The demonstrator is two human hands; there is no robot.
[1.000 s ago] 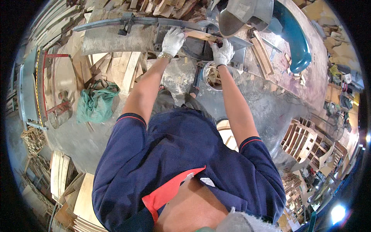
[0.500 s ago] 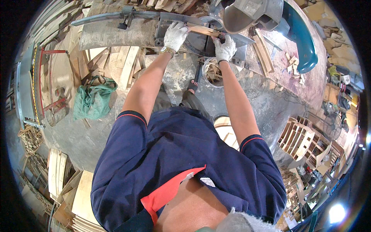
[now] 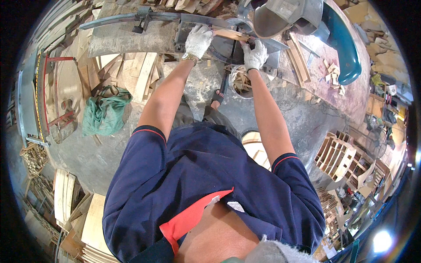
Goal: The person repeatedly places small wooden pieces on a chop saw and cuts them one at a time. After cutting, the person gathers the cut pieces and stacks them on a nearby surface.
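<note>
A short strip of light wood (image 3: pixel 230 33) lies along the metal fence of a saw's dark table. My left hand (image 3: pixel 198 43), in a white knitted glove, has its fingers curled on the strip's left end. At the other end my right hand (image 3: pixel 255 55), gloved the same way, is closed on the strip with the fingertips partly hidden. Above and right of the hands is the saw's grey housing (image 3: pixel 283 19), with a blue-green curved body (image 3: pixel 351 61) beside it. A long steel rail (image 3: pixel 114 19) with a black clamp (image 3: pixel 142 22) extends to the left.
Board offcuts (image 3: pixel 144 72) lie at the left, near a green sack (image 3: pixel 105 114) and a red-framed rack (image 3: pixel 61 59). A bucket of scraps (image 3: pixel 241 83) stands below the saw, loose strips (image 3: pixel 298 59) on the right bench, and a wooden frame structure (image 3: pixel 333 155) at lower right.
Saw, hands and wood appear slightly higher in the picture, as if the view shifted. My hands keep their grip, with little visible movement relative to the saw.
</note>
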